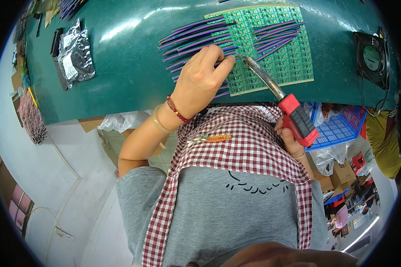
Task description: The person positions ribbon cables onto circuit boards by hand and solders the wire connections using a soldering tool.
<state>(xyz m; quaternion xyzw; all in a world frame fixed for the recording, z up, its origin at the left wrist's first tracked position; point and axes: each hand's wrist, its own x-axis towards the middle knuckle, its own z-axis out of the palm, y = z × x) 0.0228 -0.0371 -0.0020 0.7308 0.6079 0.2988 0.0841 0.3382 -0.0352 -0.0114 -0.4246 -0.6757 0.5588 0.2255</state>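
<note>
A green panel of many small circuit boards [272, 66] lies on the table. Rows of thin multicoloured ribbon wires [194, 35] stretch leftward from its left part. My left hand [202, 73] rests over these wires, thumb and index finger pinched on a ribbon wire at the board; the fingers partly hide it. In my right hand [291, 140] is a red and black soldering iron [298, 119], gripped by its handle. Its metal tip points up and left, close to my left fingertips. More loose ribbon wires [276, 38] lie bunched across the panel's upper right.
A black fan [372, 60] stands at the table's right end. To the left, a silvery plastic bag [75, 53] lies on the green table [124, 66]. Below the table edge at right is a blue plastic basket [343, 127], near cardboard boxes [343, 173].
</note>
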